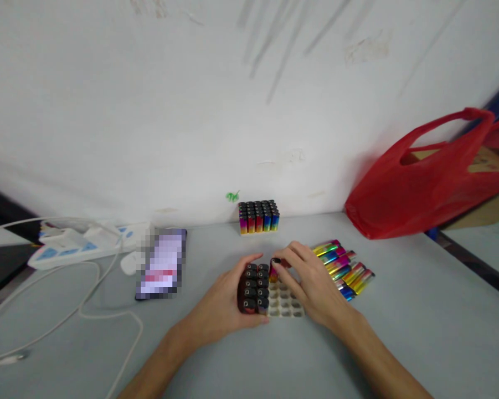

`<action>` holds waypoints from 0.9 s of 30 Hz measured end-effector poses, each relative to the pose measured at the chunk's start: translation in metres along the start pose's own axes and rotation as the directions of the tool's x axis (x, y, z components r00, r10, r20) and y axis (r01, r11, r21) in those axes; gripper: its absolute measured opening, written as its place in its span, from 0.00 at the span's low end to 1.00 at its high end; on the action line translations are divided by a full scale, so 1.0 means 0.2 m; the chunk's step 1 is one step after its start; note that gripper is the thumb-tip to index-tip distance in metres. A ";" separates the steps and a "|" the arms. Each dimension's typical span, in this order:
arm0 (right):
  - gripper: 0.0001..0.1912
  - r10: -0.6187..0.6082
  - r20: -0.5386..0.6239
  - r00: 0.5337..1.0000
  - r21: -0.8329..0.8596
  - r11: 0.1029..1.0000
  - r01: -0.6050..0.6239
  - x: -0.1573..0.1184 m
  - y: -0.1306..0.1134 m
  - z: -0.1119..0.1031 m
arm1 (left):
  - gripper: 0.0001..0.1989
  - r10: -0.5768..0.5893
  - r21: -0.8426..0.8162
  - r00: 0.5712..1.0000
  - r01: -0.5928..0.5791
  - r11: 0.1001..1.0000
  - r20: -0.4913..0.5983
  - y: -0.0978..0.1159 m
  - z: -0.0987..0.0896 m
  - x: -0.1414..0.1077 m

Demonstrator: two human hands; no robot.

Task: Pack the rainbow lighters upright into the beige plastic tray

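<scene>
the filling of the pale tray (286,313) seems to be in hand. upright lighters (256,289) at its left are clasped by the left hand (224,305), while one lighter (273,271) is pinched by the right hand (315,281) at the tray's far edge; whether it is seated cannot be told. a straight push, then release, is probably called for.
</scene>
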State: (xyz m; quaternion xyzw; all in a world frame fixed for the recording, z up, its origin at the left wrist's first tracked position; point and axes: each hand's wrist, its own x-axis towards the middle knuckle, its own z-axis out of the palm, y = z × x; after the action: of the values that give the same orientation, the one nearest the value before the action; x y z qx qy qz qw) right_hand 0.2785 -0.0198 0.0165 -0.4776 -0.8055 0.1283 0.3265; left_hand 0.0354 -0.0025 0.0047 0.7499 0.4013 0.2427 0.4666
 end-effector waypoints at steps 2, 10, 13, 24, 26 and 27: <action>0.11 -0.025 0.022 0.999 0.021 0.999 0.024 0.00 -0.01 -0.01 | 0.55 0.006 0.005 1.000 -0.006 1.000 -0.003 -0.01 0.00 0.00; 0.16 0.042 -0.174 0.984 -0.116 0.991 -0.062 0.00 0.01 0.02 | 0.55 0.003 -0.001 1.000 -0.003 1.000 0.010 0.00 0.00 0.00; 0.15 0.192 -0.330 0.924 -0.358 0.881 -0.310 0.00 0.04 0.04 | 0.55 -0.008 -0.015 1.000 0.008 1.000 0.015 0.00 0.00 0.00; 0.23 0.478 -0.377 0.793 -0.658 0.465 -0.593 -0.03 0.09 0.06 | 0.55 -0.007 -0.052 1.000 0.008 0.999 0.018 -0.01 0.00 0.00; 0.21 0.483 -0.372 0.793 -0.649 0.476 -0.594 -0.03 0.09 0.05 | 0.55 -0.006 -0.064 1.000 0.008 0.998 0.022 -0.01 0.00 0.00; 0.21 0.486 -0.373 0.791 -0.642 0.480 -0.598 -0.03 0.09 0.05 | 0.55 -0.007 -0.066 1.000 0.009 0.998 0.023 -0.01 0.01 0.00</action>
State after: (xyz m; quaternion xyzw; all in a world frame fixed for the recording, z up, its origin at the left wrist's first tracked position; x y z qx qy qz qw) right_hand 0.2861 -0.0142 -0.0029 -0.8036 -0.5683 -0.1426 0.1046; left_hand 0.0354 -0.0026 0.0025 0.7352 0.3909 0.2454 0.4965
